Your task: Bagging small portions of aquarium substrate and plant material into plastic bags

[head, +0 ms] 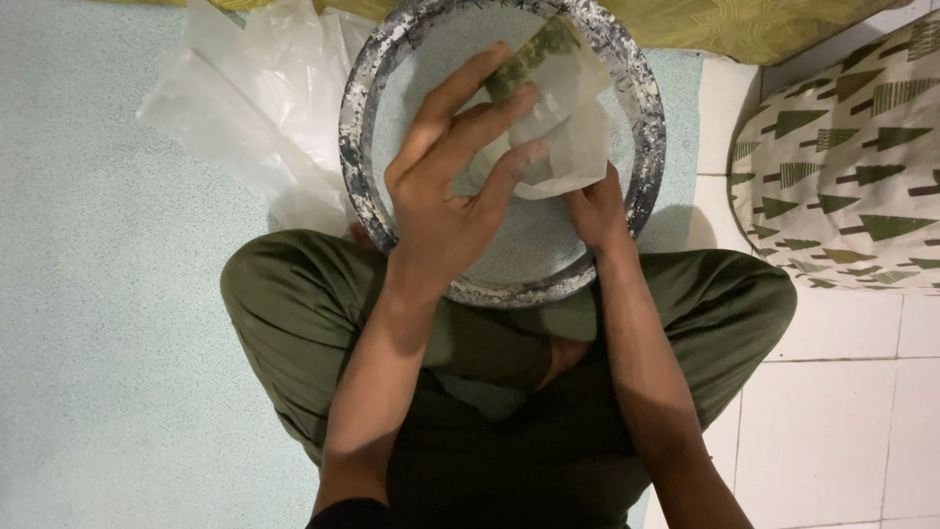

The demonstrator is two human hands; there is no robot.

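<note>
Plastic bag (563,127), small, clear and crumpled, with something green and leafy showing at its upper end, sits over the middle of a round metal basin (357,137), and we hold it with both hands. From the head camera, the only view we have, we look straight down at our own lap: we sit cross-legged on the floor (98,343) in olive trousers (294,294), and the basin rests against our shins.

Our left hand (450,191) lies across the near side of the bag with its fingers spread wide and long, the tips pressing on the plastic rather than closed round it. Our right hand (597,211) pinches the lower edge of the bag from beneath; its fingers are mostly hidden by the plastic, so we judge a grip from the way the bag hangs.

Behind the basin, a larger sheet of pale plastic (255,98) lies loose on the floor, touching the rim. A cushion with a green tree pattern (842,167) sits well apart on white tiles at the right.

As we judge it, the bag is being opened or worked over the basin. The next move calls for a firm pinch on one edge while the left fingers part the mouth, keeping it above the basin.
</note>
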